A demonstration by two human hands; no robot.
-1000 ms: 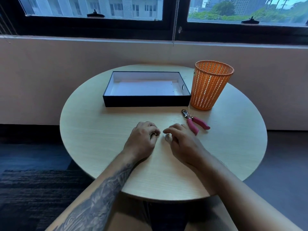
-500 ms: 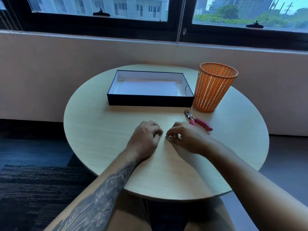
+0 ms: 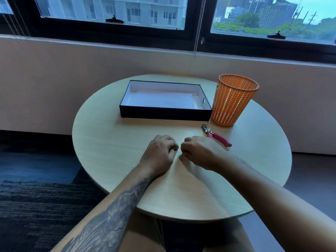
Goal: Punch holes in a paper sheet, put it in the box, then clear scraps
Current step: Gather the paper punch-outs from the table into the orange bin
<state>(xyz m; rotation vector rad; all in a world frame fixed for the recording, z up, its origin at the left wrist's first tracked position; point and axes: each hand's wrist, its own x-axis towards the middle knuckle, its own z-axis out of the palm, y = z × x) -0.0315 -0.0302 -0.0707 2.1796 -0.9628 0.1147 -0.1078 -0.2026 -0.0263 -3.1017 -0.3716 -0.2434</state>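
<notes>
My left hand [image 3: 160, 153] and my right hand [image 3: 201, 151] rest side by side on the round wooden table [image 3: 109, 142], knuckles almost touching. Both have the fingers curled in; the right fingertips press together at the tabletop. Any small scrap inside them is hidden. A white paper sheet [image 3: 160, 101] with small holes along its right edge lies flat in the open black box [image 3: 165, 114] at the back. The pink-handled hole punch [image 3: 220, 138] lies on the table just right of my right hand.
An orange mesh waste basket [image 3: 231, 106] stands upright at the box's right end, close behind the punch. A wall and a window ledge run behind the table. Dark carpet lies on the left.
My right hand has slid a little left and curled tighter, closing the gap to the left hand. The camera has shifted slightly; box, punch and basket stay put.
</notes>
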